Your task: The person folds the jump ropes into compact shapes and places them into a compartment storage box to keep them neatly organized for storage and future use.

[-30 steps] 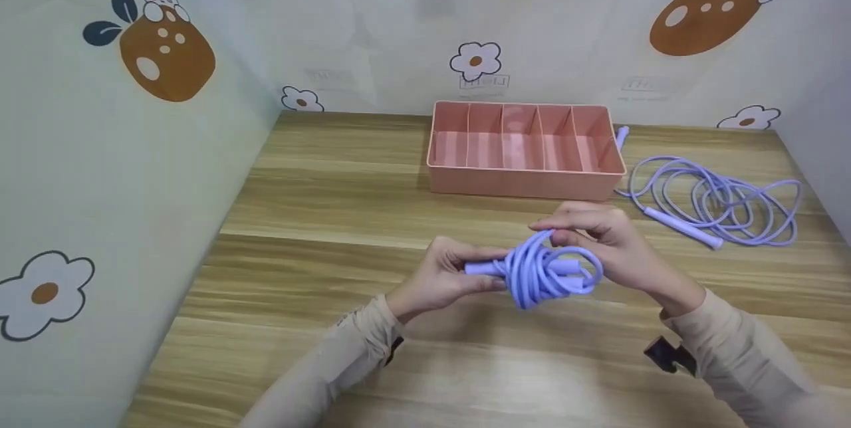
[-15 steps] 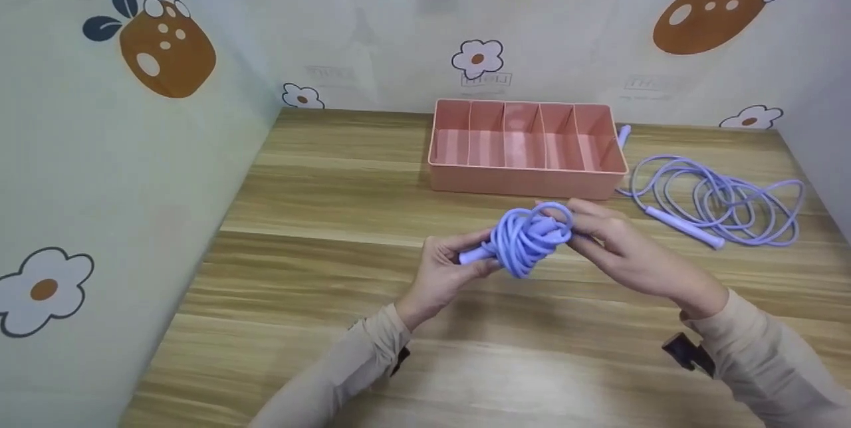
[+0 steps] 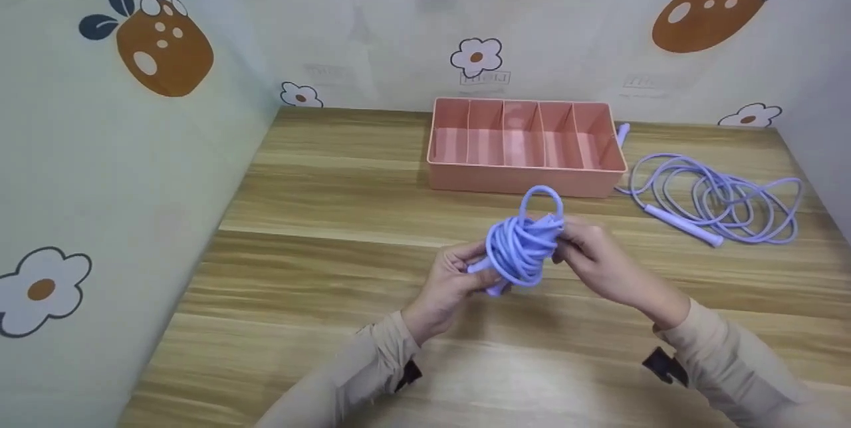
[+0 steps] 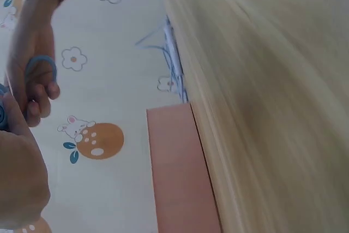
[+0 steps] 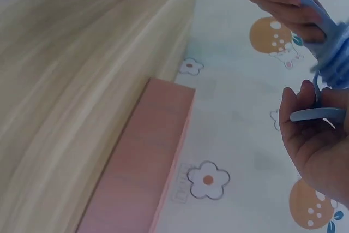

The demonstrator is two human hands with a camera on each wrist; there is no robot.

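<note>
A light purple jump rope (image 3: 518, 255), wound into a thick bundle round its own handles, is held up over the table in the head view. My left hand (image 3: 445, 292) grips the handle ends that stick out at the bundle's lower left. At the opposite end, the fingers of my right hand (image 3: 608, 268) pinch the rope. A loose loop (image 3: 542, 190) stands up from the top of the coils. The right wrist view shows a strand of rope (image 5: 316, 114) crossing the curled fingers of the right hand (image 5: 316, 151).
Behind the bundle stands a pink tray (image 3: 525, 180) divided into several compartments. To its right lies a second purple jump rope, loosely coiled, one handle (image 3: 685, 226) in front and another handle (image 3: 622, 134) partly behind the tray. Patterned walls border the wooden table (image 3: 319, 215).
The bundle has turned, so its loop now points up and away instead of right. Both hands rose, then came slightly back; the right fingers have moved onto the bundle's right end.
</note>
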